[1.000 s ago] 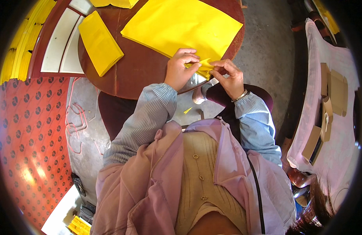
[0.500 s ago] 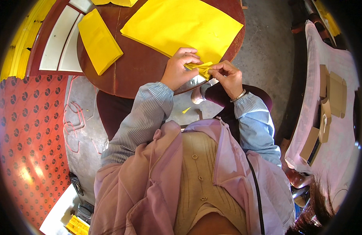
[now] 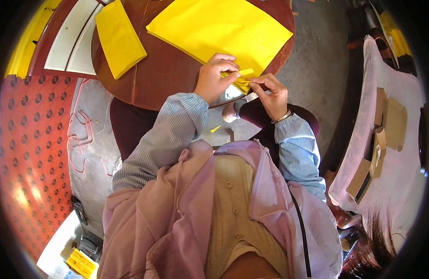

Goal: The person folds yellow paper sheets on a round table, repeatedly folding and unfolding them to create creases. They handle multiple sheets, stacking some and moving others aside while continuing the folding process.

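At the near edge of a round brown table [image 3: 163,69], both my hands work on the near corner of a stack of large yellow paper sheets [image 3: 219,30]. Between them is a small folded yellow paper piece [image 3: 244,83], partly hidden by my fingers. My left hand [image 3: 214,76] is closed, its thumb and curled fingers on the left side of this folded paper. A pinch of my right hand [image 3: 271,95], thumb against fingers, grips the folded paper's right end. A narrower folded yellow paper bundle [image 3: 119,39] lies apart on the table's left side.
A red patterned board [image 3: 33,153] and pink cord [image 3: 84,130] are at left. A yellow scrap [image 3: 215,129] lies on the grey floor between my legs. At right, a cloth-covered table [image 3: 396,162] bears open cardboard boxes [image 3: 393,123]. Yellow stacks [image 3: 28,37] stand far left.
My left fingers and thumb have shifted slightly on the folded paper, and its upper flap lies flatter. My right hand keeps its pinch. The whole view has tilted a little.
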A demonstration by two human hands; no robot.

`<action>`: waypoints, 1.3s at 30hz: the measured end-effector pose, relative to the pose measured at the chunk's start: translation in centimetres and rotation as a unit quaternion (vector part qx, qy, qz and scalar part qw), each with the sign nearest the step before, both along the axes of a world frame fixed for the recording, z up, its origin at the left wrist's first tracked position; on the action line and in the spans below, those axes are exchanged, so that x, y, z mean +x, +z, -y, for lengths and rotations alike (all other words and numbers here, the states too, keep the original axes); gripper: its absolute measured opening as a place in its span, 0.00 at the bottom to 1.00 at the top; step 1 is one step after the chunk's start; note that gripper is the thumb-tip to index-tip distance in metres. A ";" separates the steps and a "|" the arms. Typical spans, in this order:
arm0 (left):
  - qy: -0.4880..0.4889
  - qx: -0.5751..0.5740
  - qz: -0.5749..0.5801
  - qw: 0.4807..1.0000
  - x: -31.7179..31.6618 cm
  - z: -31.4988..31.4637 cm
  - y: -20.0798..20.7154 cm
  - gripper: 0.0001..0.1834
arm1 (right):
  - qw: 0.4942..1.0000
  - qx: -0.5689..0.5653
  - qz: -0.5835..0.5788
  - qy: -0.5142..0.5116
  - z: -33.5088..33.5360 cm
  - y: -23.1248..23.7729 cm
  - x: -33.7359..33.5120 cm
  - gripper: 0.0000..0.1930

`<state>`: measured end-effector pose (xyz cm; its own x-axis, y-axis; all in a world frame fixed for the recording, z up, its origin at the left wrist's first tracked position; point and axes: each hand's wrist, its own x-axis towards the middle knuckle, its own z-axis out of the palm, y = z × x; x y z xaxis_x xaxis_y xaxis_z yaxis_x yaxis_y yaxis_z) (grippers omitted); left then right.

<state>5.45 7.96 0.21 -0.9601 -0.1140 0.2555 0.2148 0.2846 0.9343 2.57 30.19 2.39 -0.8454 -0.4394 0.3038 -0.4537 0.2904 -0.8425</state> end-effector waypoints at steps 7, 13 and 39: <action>-0.037 -0.014 -0.021 0.999 0.1 0.7 -0.5 0.07 | 0.985 -0.084 0.152 -0.013 0.0 -1.7 -0.2 0.05; -0.031 -0.036 -0.050 0.998 0.2 0.6 -0.5 0.07 | 0.988 -0.067 0.134 -0.021 0.2 -1.8 -0.1 0.06; -0.023 -0.035 -0.027 0.999 0.1 0.4 -0.4 0.09 | 0.993 -0.066 0.098 -0.012 0.3 -1.4 0.2 0.09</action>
